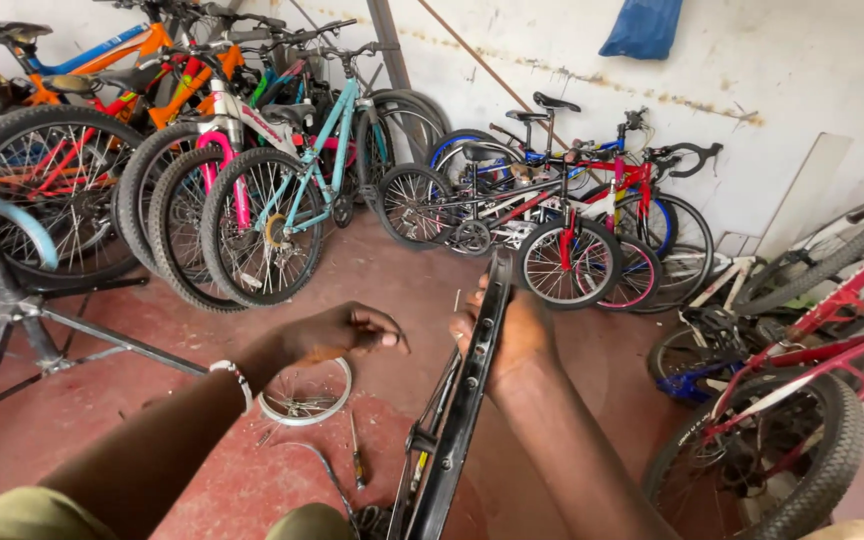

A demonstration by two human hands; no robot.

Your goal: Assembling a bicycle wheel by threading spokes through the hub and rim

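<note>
Red concrete floor (382, 285), stained white wall (552, 50), bikes (282, 190) crowding both. Right hand (512, 335) fingers gripping a black rim (467, 400); left hand (337, 335) fingers pinched, contents unclear.

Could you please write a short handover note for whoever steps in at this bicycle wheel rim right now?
Right hand: gripping the top of the black wheel rim, which stands upright on edge between the knees.
Left hand: fingers pinched together just left of the rim, not touching it; whether it holds a small part is too small to tell.
On the red floor: a small silver rim lying flat and a screwdriver beside it.
Done: several of the rim's holes show empty.
Left: cannot be judged from this view; check the spokes low on the rim.
</note>
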